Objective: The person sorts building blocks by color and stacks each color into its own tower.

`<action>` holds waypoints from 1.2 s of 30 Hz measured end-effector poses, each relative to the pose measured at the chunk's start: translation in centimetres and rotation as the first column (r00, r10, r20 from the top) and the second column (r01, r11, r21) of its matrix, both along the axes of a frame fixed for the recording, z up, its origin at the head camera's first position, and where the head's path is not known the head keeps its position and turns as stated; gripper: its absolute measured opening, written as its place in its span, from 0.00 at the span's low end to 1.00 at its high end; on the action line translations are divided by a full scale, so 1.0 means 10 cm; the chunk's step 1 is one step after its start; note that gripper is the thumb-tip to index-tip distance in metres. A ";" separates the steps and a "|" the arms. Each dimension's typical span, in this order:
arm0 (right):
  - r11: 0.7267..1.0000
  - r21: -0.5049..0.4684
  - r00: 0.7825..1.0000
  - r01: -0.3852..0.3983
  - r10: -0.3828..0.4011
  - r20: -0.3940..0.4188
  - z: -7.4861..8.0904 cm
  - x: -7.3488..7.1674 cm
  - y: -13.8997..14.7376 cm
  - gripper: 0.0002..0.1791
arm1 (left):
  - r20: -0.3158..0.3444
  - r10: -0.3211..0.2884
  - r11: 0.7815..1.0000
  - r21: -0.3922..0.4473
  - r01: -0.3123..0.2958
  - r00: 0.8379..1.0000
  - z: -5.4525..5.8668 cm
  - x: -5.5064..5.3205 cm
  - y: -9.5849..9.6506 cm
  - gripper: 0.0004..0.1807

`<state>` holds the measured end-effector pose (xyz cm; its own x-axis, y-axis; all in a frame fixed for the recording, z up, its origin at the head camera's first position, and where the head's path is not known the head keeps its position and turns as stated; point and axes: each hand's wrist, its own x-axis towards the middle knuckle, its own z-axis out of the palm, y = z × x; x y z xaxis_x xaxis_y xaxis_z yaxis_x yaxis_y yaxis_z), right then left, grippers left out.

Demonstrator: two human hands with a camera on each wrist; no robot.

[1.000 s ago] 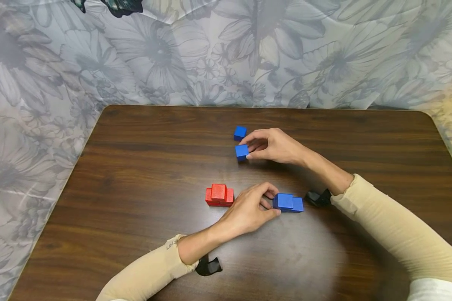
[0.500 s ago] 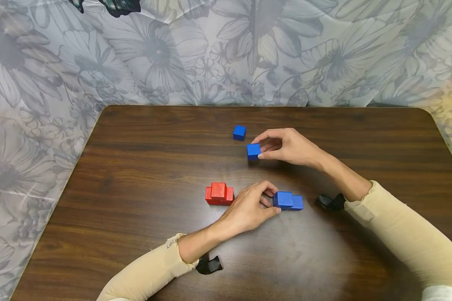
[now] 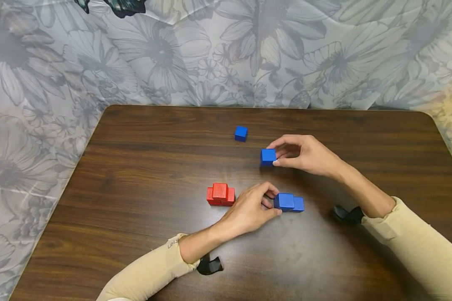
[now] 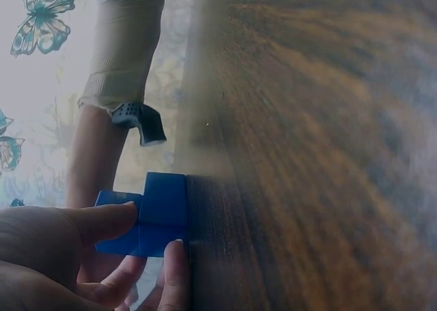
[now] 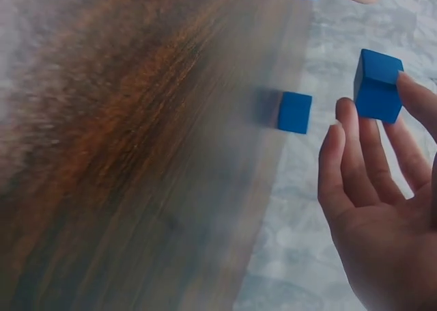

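Note:
My right hand (image 3: 310, 154) pinches a blue cube (image 3: 268, 157) between thumb and fingertips; the right wrist view shows this cube (image 5: 377, 89) held up off the table. Nearer to me, my left hand (image 3: 248, 209) grips a small stack of blue blocks (image 3: 285, 202) from its left side. In the left wrist view, the thumb lies on one side of the stack (image 4: 164, 200) and a fingertip on the other, with one block standing on the lower ones. Another blue cube (image 3: 241, 133) sits alone toward the back of the table.
Left of my left hand stands a stack of red blocks (image 3: 220, 192), one on top of the others. All of it rests on a brown wooden table (image 3: 143, 167). A flower-patterned cloth (image 3: 158, 54) hangs behind the far edge.
My right hand has carried its blue cube to the right and slightly nearer, away from the lone cube. The left hand has stayed at the blue stack.

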<state>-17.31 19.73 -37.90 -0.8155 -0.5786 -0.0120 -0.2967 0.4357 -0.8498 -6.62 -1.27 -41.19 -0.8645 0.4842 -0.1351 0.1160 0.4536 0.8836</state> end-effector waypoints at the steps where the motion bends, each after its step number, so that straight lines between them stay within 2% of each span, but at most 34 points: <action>1: 1.000 0.000 1.000 0.005 -0.005 -0.004 0.01 0.02 0.02 0.18 | -0.002 -0.001 1.000 0.000 0.001 1.000 0.00 0.00 0.00 0.20; 13: 0.997 -0.037 0.998 0.061 -0.063 -0.030 0.04 0.22 0.19 0.18 | -0.026 -0.003 1.000 0.007 0.003 1.000 0.01 0.01 0.01 0.19; 27: 0.995 -0.063 0.994 0.074 -0.079 -0.072 0.08 0.41 0.36 0.19 | -0.018 0.004 1.000 0.019 -0.003 1.000 0.00 0.00 0.01 0.19; 36: 0.994 -0.068 0.993 0.090 -0.095 -0.067 0.07 0.52 0.50 0.20 | -0.018 0.003 1.000 0.019 -0.002 1.000 0.00 0.00 0.01 0.20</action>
<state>-12.15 24.72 -37.20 -0.8632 -0.4982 0.0819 -0.3170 0.4086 -0.8559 -6.64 -1.12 -41.17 -0.8679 0.4845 -0.1100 0.1310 0.4368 0.8900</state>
